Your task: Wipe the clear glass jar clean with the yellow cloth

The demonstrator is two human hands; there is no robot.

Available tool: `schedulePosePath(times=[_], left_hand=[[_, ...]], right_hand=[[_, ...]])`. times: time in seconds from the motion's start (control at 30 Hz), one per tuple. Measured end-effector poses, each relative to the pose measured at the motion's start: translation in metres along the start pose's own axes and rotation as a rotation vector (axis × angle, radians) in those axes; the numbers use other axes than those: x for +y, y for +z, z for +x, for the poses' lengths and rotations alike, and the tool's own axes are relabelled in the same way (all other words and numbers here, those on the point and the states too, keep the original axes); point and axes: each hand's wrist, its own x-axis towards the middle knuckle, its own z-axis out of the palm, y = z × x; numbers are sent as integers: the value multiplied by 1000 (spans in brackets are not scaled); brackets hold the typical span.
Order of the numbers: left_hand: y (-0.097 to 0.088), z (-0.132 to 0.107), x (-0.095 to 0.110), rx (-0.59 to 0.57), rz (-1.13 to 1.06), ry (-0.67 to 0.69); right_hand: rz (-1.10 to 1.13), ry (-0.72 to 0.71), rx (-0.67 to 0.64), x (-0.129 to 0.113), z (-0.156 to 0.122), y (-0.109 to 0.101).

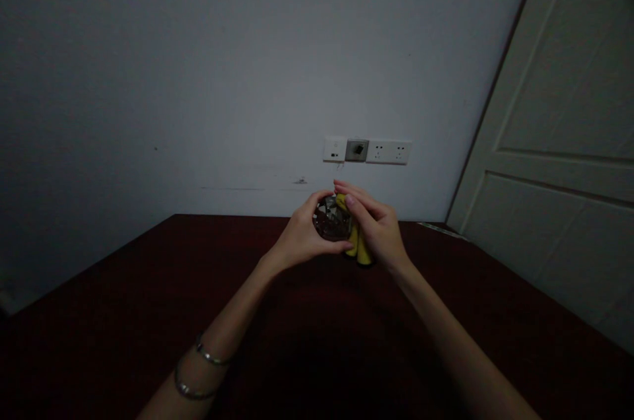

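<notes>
A round, faceted clear glass object (331, 218), dark against the table, sits in the curve of my left hand (303, 235), thumb below and fingers round its far side. Whether it is a glass, a jar or a solid ball I cannot tell. My right hand (377, 225) is closed on a folded yellow cloth (364, 251) with a dark edge. The cloth's upper part touches the glass object's right rim, and its folds hang down below my right fingers. Both hands are held up above the dark red table, close together.
The dark red tabletop (198, 288) runs back to a pale wall (247, 76). Sockets and a switch panel (366, 150) are set in the wall just behind my hands. At the right stands a panelled door (559, 175), with a thin flat strip (443, 230) near the table's back right corner.
</notes>
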Motion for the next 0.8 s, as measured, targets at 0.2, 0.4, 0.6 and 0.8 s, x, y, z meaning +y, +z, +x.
schedulePosePath(times=[0.2,0.4,0.6,0.8], left_hand=[[0,1,-8,-28,-71,-2],[-2,1,-4,-58,35,-24],[2,1,-7,-75,94,57],[3,-1,-10,-53,32,-2]], right_hand=[[-341,-440,-194,6,-12,8],[-225,-241,-22,10,-8,9],[-141,-35,76,13,0,4],[-378,-333,-69,9,-8,8]])
